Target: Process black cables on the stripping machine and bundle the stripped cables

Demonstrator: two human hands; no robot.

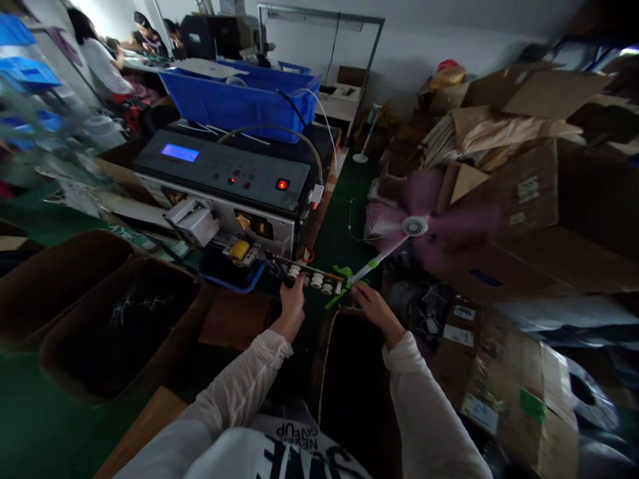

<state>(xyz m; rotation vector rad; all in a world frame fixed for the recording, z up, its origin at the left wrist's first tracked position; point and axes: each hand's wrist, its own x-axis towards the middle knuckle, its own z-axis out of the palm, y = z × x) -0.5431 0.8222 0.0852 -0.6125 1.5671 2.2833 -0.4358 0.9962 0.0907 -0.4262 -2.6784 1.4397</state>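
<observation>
Left hand at the white-roller bracket, near the lower right corner of the machine; right hand beside the green clip of the fan. I cannot tell either grip. Blue crate along the machine's rear edge; green floor; cartons at right.

A factory workshop: control-panel machine with lit display, blue plastic crate, piled cardboard boxes, seated workers.

Dim light, edges blurred (stretched, too)
</observation>
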